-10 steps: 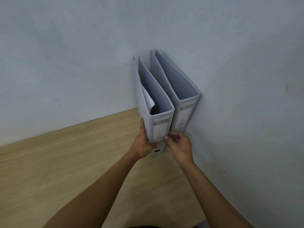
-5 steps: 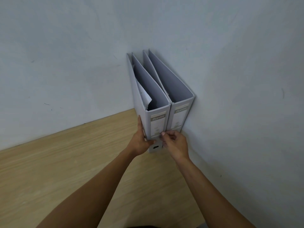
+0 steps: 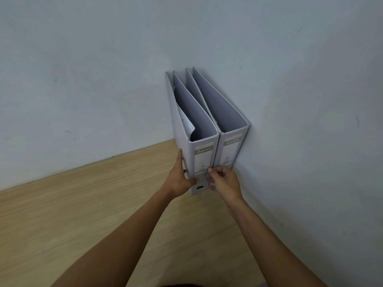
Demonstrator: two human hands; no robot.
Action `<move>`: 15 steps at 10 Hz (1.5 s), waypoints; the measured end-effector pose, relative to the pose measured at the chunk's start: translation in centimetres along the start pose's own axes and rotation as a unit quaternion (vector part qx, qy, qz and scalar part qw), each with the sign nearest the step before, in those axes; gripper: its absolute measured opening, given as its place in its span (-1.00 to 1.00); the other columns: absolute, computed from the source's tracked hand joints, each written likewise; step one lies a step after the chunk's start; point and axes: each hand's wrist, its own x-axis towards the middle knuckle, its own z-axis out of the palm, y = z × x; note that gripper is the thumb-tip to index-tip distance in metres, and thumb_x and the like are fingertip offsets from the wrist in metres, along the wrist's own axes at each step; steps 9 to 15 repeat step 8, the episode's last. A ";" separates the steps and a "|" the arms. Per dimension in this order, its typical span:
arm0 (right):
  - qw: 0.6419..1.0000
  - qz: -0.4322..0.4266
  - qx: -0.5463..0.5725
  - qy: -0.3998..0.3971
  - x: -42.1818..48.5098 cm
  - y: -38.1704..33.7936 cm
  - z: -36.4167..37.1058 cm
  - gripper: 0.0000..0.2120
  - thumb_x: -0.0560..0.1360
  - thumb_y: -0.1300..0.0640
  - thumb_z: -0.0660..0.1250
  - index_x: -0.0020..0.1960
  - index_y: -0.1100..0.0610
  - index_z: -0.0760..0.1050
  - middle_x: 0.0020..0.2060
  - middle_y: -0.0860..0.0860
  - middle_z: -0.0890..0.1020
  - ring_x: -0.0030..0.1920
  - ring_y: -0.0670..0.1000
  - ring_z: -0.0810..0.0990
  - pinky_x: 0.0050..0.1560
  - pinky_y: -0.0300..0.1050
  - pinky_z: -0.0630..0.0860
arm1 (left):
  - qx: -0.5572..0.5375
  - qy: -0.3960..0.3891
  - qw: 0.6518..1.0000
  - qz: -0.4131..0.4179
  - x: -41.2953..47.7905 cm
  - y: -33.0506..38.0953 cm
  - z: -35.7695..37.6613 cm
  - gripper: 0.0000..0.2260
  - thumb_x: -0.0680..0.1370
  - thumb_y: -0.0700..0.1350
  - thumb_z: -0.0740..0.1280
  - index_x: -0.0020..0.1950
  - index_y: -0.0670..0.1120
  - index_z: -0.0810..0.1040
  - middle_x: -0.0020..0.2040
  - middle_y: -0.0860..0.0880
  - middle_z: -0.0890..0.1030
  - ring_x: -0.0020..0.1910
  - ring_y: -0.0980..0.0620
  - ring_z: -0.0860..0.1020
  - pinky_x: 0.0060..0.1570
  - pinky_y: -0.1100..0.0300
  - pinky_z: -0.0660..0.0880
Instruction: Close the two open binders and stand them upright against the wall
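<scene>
**Binders upright in the corner, both hands on the nearer one**

Binders stand side by side in the middle of the frame, on a wooden surface (image 3: 83,214) that fills the lower left. Both are pale grey, closed and upright, with the spines turned to the camera. The left binder (image 3: 204,160) shows a label with the word "Banfex" and a dark finger hole low on the spine. A white sheet of paper (image 3: 185,121) with a bent corner sticks up from inside it, against its left cover. The right binder (image 3: 231,150) touches the left one along the side, and its other side lies against the wall (image 3: 310,121) at the right of the frame. The far ends of both binders reach the back wall in the upper middle of the frame, where the two walls meet.

The left hand (image 3: 179,180) comes up from the lower left and lies flat on the left cover of the left binder, with the thumb bent around onto the lower spine. The right hand (image 3: 223,180) comes up from the lower right and its curled fingers (image 3: 211,170) press on the right edge of the same spine, near the seam between the two binders. So the grip of each hand is closed on the left binder, which is held between them. Both forearms are bare.
</scene>
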 end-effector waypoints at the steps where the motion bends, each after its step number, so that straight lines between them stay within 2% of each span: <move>1: 1.000 -0.005 0.009 -0.027 -0.9 -0.8 -0.1 -0.84 0.59 0.08 0.37 0.03 0.17 0.60 0.03 0.13 0.71 0.05 0.10 0.73 0.05 0.03 0.65 | 0.000 0.009 1.000 -0.002 -0.9 0.7 -0.6 0.10 0.42 -0.24 0.55 0.69 0.05 -0.16 0.66 0.00 0.17 0.57 -0.13 0.31 0.44 -0.09 0.43; 3: 0.996 -0.023 -0.014 -0.085 -3.1 -1.8 1.6 -0.88 0.60 0.09 0.34 -0.06 0.10 0.59 -0.07 0.08 0.72 -0.03 0.08 0.72 0.00 -0.01 0.62 | -0.005 0.051 0.999 -0.015 -3.6 0.4 -2.4 -0.10 0.52 -0.16 0.50 0.69 0.06 0.00 0.63 -0.05 0.26 0.41 -0.11 0.51 0.02 0.10 0.59; 4: 0.994 -0.021 -0.021 -0.108 -4.3 -2.4 3.4 -0.87 0.61 0.11 0.33 0.00 0.16 0.59 -0.11 0.05 0.70 -0.08 0.03 0.70 -0.05 -0.08 0.60 | -0.020 0.073 0.997 -0.014 -5.8 -0.2 -4.6 -0.20 0.56 -0.14 0.45 0.67 0.05 0.06 0.61 -0.04 0.30 0.38 -0.08 0.53 -0.05 0.20 0.56; 6: 0.989 -0.025 -0.031 -0.141 -7.1 -3.6 8.8 -0.87 0.60 0.09 0.32 -0.09 0.11 0.56 -0.13 0.02 0.69 -0.07 0.04 0.70 0.06 0.04 0.63 | -0.059 0.100 0.993 -0.027 -10.8 -2.5 -9.6 -0.31 0.59 -0.14 0.40 0.65 0.03 0.15 0.56 -0.02 0.36 0.32 -0.05 0.55 -0.03 0.18 0.53; 8: 0.978 -0.058 -0.042 -0.195 -10.6 -6.1 15.9 -0.92 0.58 0.12 0.34 -0.09 0.08 0.56 -0.12 0.01 0.67 -0.09 0.03 0.68 0.02 0.02 0.59 | -0.074 0.165 0.983 -0.028 -16.9 -4.1 -17.4 -0.36 0.60 -0.13 0.38 0.63 0.05 0.20 0.54 0.02 0.39 0.33 -0.04 0.56 0.06 0.15 0.54; 15: 0.978 -0.058 -0.042 -0.195 -10.6 -6.1 15.9 -0.92 0.58 0.12 0.34 -0.09 0.08 0.56 -0.12 0.01 0.67 -0.09 0.03 0.68 0.02 0.02 0.59 | -0.074 0.165 0.983 -0.028 -16.9 -4.1 -17.4 -0.36 0.60 -0.13 0.38 0.63 0.05 0.20 0.54 0.02 0.39 0.33 -0.04 0.56 0.06 0.15 0.54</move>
